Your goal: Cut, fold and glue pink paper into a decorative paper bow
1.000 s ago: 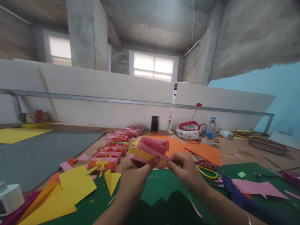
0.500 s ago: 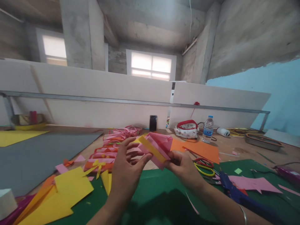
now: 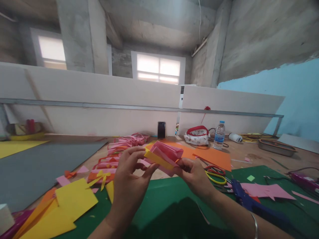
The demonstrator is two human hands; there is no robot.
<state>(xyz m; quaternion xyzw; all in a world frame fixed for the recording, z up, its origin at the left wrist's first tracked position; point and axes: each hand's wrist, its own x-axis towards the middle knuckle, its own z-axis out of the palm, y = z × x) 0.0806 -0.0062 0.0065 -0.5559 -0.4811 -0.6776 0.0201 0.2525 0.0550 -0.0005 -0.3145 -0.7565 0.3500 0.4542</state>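
Above the green cutting mat I hold a folded pink paper box with a yellow strip across its front. My left hand pinches its left end, thumb and fingers curled around the paper. My right hand grips the box's right end from below with closed fingers. The box is tilted, its left end toward me.
A row of finished pink and orange paper baskets lies left of the hands. Yellow paper scraps, an orange sheet, scissors, a blue glue gun, pink offcuts, a water bottle and a phone are around.
My left hand opened off the box half a second ago and has closed on its left end again. The box rose slightly and turned. The view shifted a little right.
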